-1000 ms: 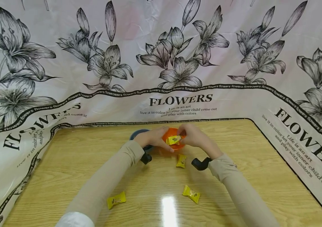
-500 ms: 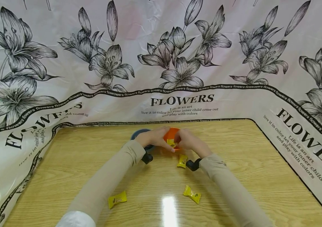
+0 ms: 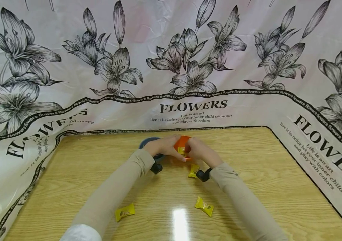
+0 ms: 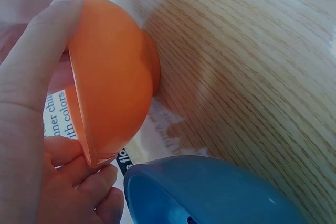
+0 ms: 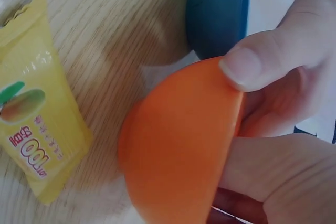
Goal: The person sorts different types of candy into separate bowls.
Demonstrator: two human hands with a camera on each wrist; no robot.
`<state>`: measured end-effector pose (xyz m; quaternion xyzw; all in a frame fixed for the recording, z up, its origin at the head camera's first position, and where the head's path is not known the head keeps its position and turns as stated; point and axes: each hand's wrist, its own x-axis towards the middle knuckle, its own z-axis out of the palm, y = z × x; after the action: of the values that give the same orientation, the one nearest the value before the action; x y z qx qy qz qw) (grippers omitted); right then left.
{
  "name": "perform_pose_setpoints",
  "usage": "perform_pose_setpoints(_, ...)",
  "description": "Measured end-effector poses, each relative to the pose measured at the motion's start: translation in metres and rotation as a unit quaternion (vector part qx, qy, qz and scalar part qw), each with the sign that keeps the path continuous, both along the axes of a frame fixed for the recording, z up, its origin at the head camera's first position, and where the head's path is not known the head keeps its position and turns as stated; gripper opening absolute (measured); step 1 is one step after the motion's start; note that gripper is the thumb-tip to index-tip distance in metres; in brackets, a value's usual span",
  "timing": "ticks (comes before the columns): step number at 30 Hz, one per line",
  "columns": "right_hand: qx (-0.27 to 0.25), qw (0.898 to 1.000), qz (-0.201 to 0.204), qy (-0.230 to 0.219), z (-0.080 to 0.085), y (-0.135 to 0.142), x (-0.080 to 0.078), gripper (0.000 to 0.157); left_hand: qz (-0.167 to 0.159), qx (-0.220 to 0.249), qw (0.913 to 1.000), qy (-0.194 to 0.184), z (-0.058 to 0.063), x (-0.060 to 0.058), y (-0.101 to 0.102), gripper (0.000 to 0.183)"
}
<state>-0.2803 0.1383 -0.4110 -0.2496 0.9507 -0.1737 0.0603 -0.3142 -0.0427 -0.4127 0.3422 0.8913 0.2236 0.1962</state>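
My left hand (image 3: 165, 147) grips an orange bowl (image 4: 113, 77) by its rim, thumb on the near side and fingers on the far side. A yellow-wrapped candy (image 3: 181, 151) shows inside the bowl. My right hand (image 3: 201, 152) reaches over the bowl's right rim, its fingers down inside; in the right wrist view the bowl wall hides the fingertips, so whether they pinch a candy does not show. Just in front of the bowl lies another yellow candy (image 5: 44, 103), partly covered by the right wrist's black camera mount in the head view.
A blue bowl (image 4: 210, 187) stands left of the orange one, partly behind the left hand. Two more yellow candies lie nearer on the wooden table, one left (image 3: 125, 211) and one right (image 3: 204, 206). A flower-printed sheet (image 3: 189, 113) borders the table's back and sides.
My right hand, which held a yellow candy over the orange bowl, has moved left and down into it. The left hand keeps its grip on the rim.
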Motion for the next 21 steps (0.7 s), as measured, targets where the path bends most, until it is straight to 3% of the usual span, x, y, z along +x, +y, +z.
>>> perform_pose_setpoints(6,-0.043,0.999,0.017,0.004,0.010,0.001,0.006,0.007,-0.002,0.000,1.0000,0.004,0.000,0.000,0.000,0.093)
perform_pose_setpoints(10,-0.065,0.998,0.017,0.013,0.021,0.000,0.015,0.012,-0.007,0.001,1.0000,0.006,0.000,0.000,0.000,0.089)
perform_pose_setpoints(15,-0.084,0.996,0.020,0.035,0.038,-0.007,0.034,0.012,-0.011,0.000,0.9999,0.006,0.000,0.000,0.000,0.089)
perform_pose_setpoints(21,-0.105,0.988,0.069,0.088,0.051,-0.023,0.062,0.010,-0.028,-0.022,0.9989,0.030,0.002,0.000,-0.002,0.087)
